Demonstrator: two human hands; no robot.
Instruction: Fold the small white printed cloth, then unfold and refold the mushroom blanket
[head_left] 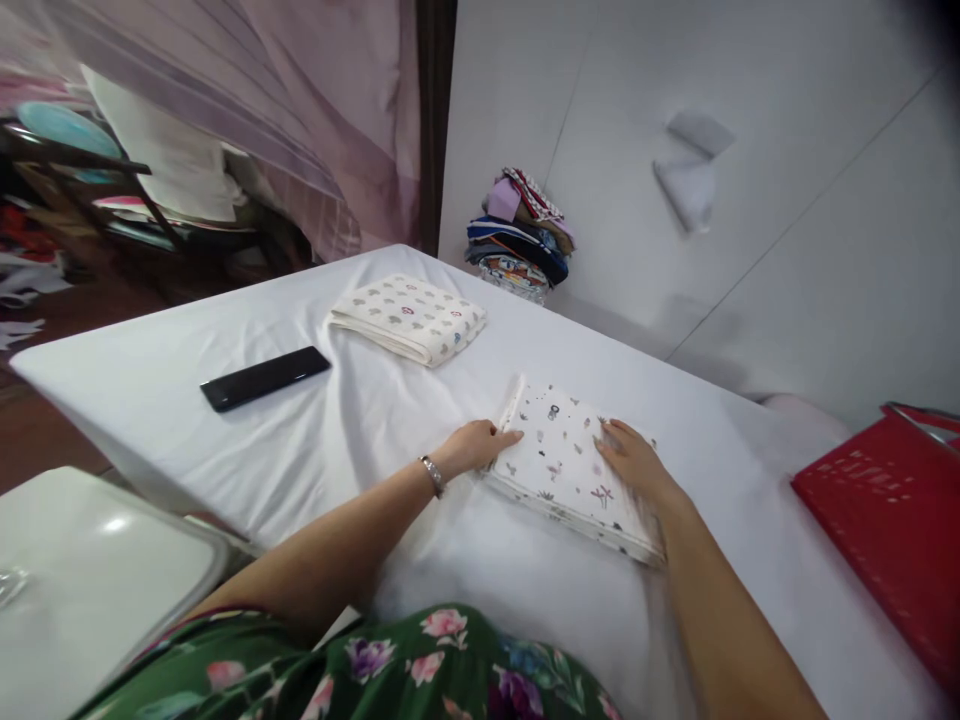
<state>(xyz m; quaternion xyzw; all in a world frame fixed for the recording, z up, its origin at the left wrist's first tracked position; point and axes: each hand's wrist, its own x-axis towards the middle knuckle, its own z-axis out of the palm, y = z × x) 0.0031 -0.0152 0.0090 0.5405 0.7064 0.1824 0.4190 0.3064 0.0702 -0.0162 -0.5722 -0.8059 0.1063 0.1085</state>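
In the head view, a red bag (885,510) sits at the right, its contents hidden. On the creased white tablecloth (739,480), a white patterned cloth (562,455), folded flat and rectangular, lies between the hands: the left hand (472,445) pinches its left edge, the right hand (634,462) rests over its right side, whether gripping I cannot tell. Further left lie a cream folded cloth (409,315) and a glossy black oblong (266,378)
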